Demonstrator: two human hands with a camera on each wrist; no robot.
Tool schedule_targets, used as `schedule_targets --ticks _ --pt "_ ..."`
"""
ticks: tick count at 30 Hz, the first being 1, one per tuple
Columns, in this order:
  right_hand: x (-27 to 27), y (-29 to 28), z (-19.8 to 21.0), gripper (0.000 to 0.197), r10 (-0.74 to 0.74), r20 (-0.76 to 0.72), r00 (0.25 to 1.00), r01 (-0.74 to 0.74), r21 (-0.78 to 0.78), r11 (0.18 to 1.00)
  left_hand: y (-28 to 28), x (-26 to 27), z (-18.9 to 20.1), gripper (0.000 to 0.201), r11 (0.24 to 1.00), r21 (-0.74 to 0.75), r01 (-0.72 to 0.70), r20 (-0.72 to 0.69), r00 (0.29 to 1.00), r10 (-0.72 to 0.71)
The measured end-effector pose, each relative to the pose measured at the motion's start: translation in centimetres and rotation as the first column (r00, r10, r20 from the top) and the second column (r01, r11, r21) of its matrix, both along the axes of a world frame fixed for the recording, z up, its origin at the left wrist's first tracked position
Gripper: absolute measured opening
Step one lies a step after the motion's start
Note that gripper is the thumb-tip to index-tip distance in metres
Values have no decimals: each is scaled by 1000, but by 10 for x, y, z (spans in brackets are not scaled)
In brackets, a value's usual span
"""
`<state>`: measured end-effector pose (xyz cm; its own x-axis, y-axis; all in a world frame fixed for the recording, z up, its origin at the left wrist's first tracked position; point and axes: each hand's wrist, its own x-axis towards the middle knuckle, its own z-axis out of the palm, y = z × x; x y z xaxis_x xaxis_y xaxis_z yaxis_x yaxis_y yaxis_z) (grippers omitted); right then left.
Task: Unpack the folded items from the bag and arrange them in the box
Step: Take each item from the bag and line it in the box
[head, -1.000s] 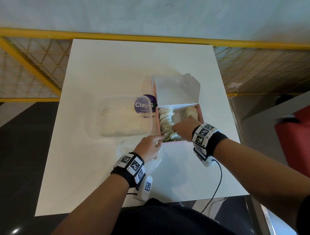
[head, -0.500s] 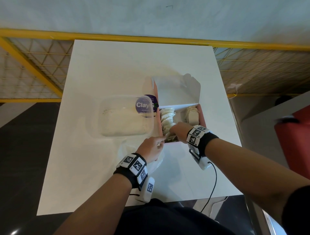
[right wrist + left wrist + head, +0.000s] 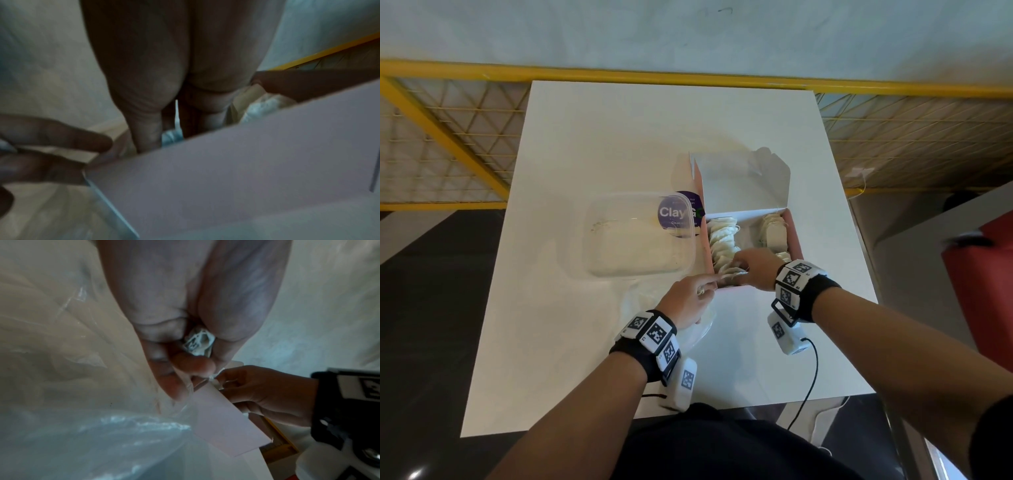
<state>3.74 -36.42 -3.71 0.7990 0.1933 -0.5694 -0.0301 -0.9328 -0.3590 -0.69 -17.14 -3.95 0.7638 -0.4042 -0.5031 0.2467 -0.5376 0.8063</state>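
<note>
The pink cardboard box (image 3: 796, 240) sits open on the white worktop (image 3: 592, 342), lid standing up behind it, and it is already well filled: a row of folded white items (image 3: 719, 240) runs down its left side and a shorter stack (image 3: 774, 233) stands against the right wall, with a bare strip between them. The right hand (image 3: 755, 267) reaches into the near left corner, fingers curled down onto the front of the left row; whether it pinches one piece or only presses the row back I cannot tell. The left hand (image 3: 688, 301) hovers just outside the box's near left corner, over the crumpled clear plastic bag (image 3: 698, 337), with one small folded piece (image 3: 198, 344) tucked in its curled fingers and the forefinger pointing toward the box. Beside the box lies a clear lidded container (image 3: 633, 240) with a purple label. I judge the job mostly done; the held piece must go in, and how much the bag still holds is hard to see.
</note>
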Motion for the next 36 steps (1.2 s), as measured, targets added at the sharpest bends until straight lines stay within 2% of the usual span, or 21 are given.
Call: schedule_targets --ticks 2,4,7,10,12,15,18,20,22,24,28,31,33,36 --pt "-1 -7 13 30 -65 -7 998 65 89 994 5 0 5 32 998 -25 -55 26 998 55" --pt "-2 -18 28 24 -224 57 973 210 187 960 10 2 8 27 991 -37 -127 60 990 129" --pt "-7 -37 50 13 -436 234 869 376 261 889 16 6 8 23 964 -72 -256 27 966 259" --pt "-22 -42 66 7 -560 241 793 473 335 815 14 7 14 16 946 -109 -305 -54 952 301" --pt "-36 -29 67 13 -516 181 837 426 376 823 6 5 22 21 931 -179 -319 -144 944 296" --pt "-59 3 63 21 -388 -14 922 350 464 814 -9 0 31 23 893 -325 -311 -223 943 248" --pt "-69 18 58 28 -440 -110 891 420 563 711 -19 -2 36 17 912 -347 -220 -131 974 186" --pt "-70 15 55 24 -483 -169 859 474 618 627 -19 -3 37 30 903 -375 -210 -117 977 179" --pt "-72 9 52 16 -495 -194 847 490 645 586 -17 -4 39 41 887 -408 -215 -127 976 178" --pt "-74 4 50 12 -508 -185 841 493 650 578 -14 -6 37 38 875 -422 -238 -142 970 196" --pt "-72 -1 53 4 -551 -179 815 518 651 555 -14 -10 31 16 879 -380 -287 -108 958 266" --pt "-72 -3 56 5 -564 -181 806 524 662 536 -16 -12 29 13 869 -367 -333 -136 943 304" --pt "-71 -4 58 11 -549 -171 818 514 645 565 -17 -12 29 12 877 -352 -327 -126 945 302" --pt "-62 -14 63 8 -511 -26 859 439 549 711 -15 -10 27 12 916 -272 -296 -105 955 277"
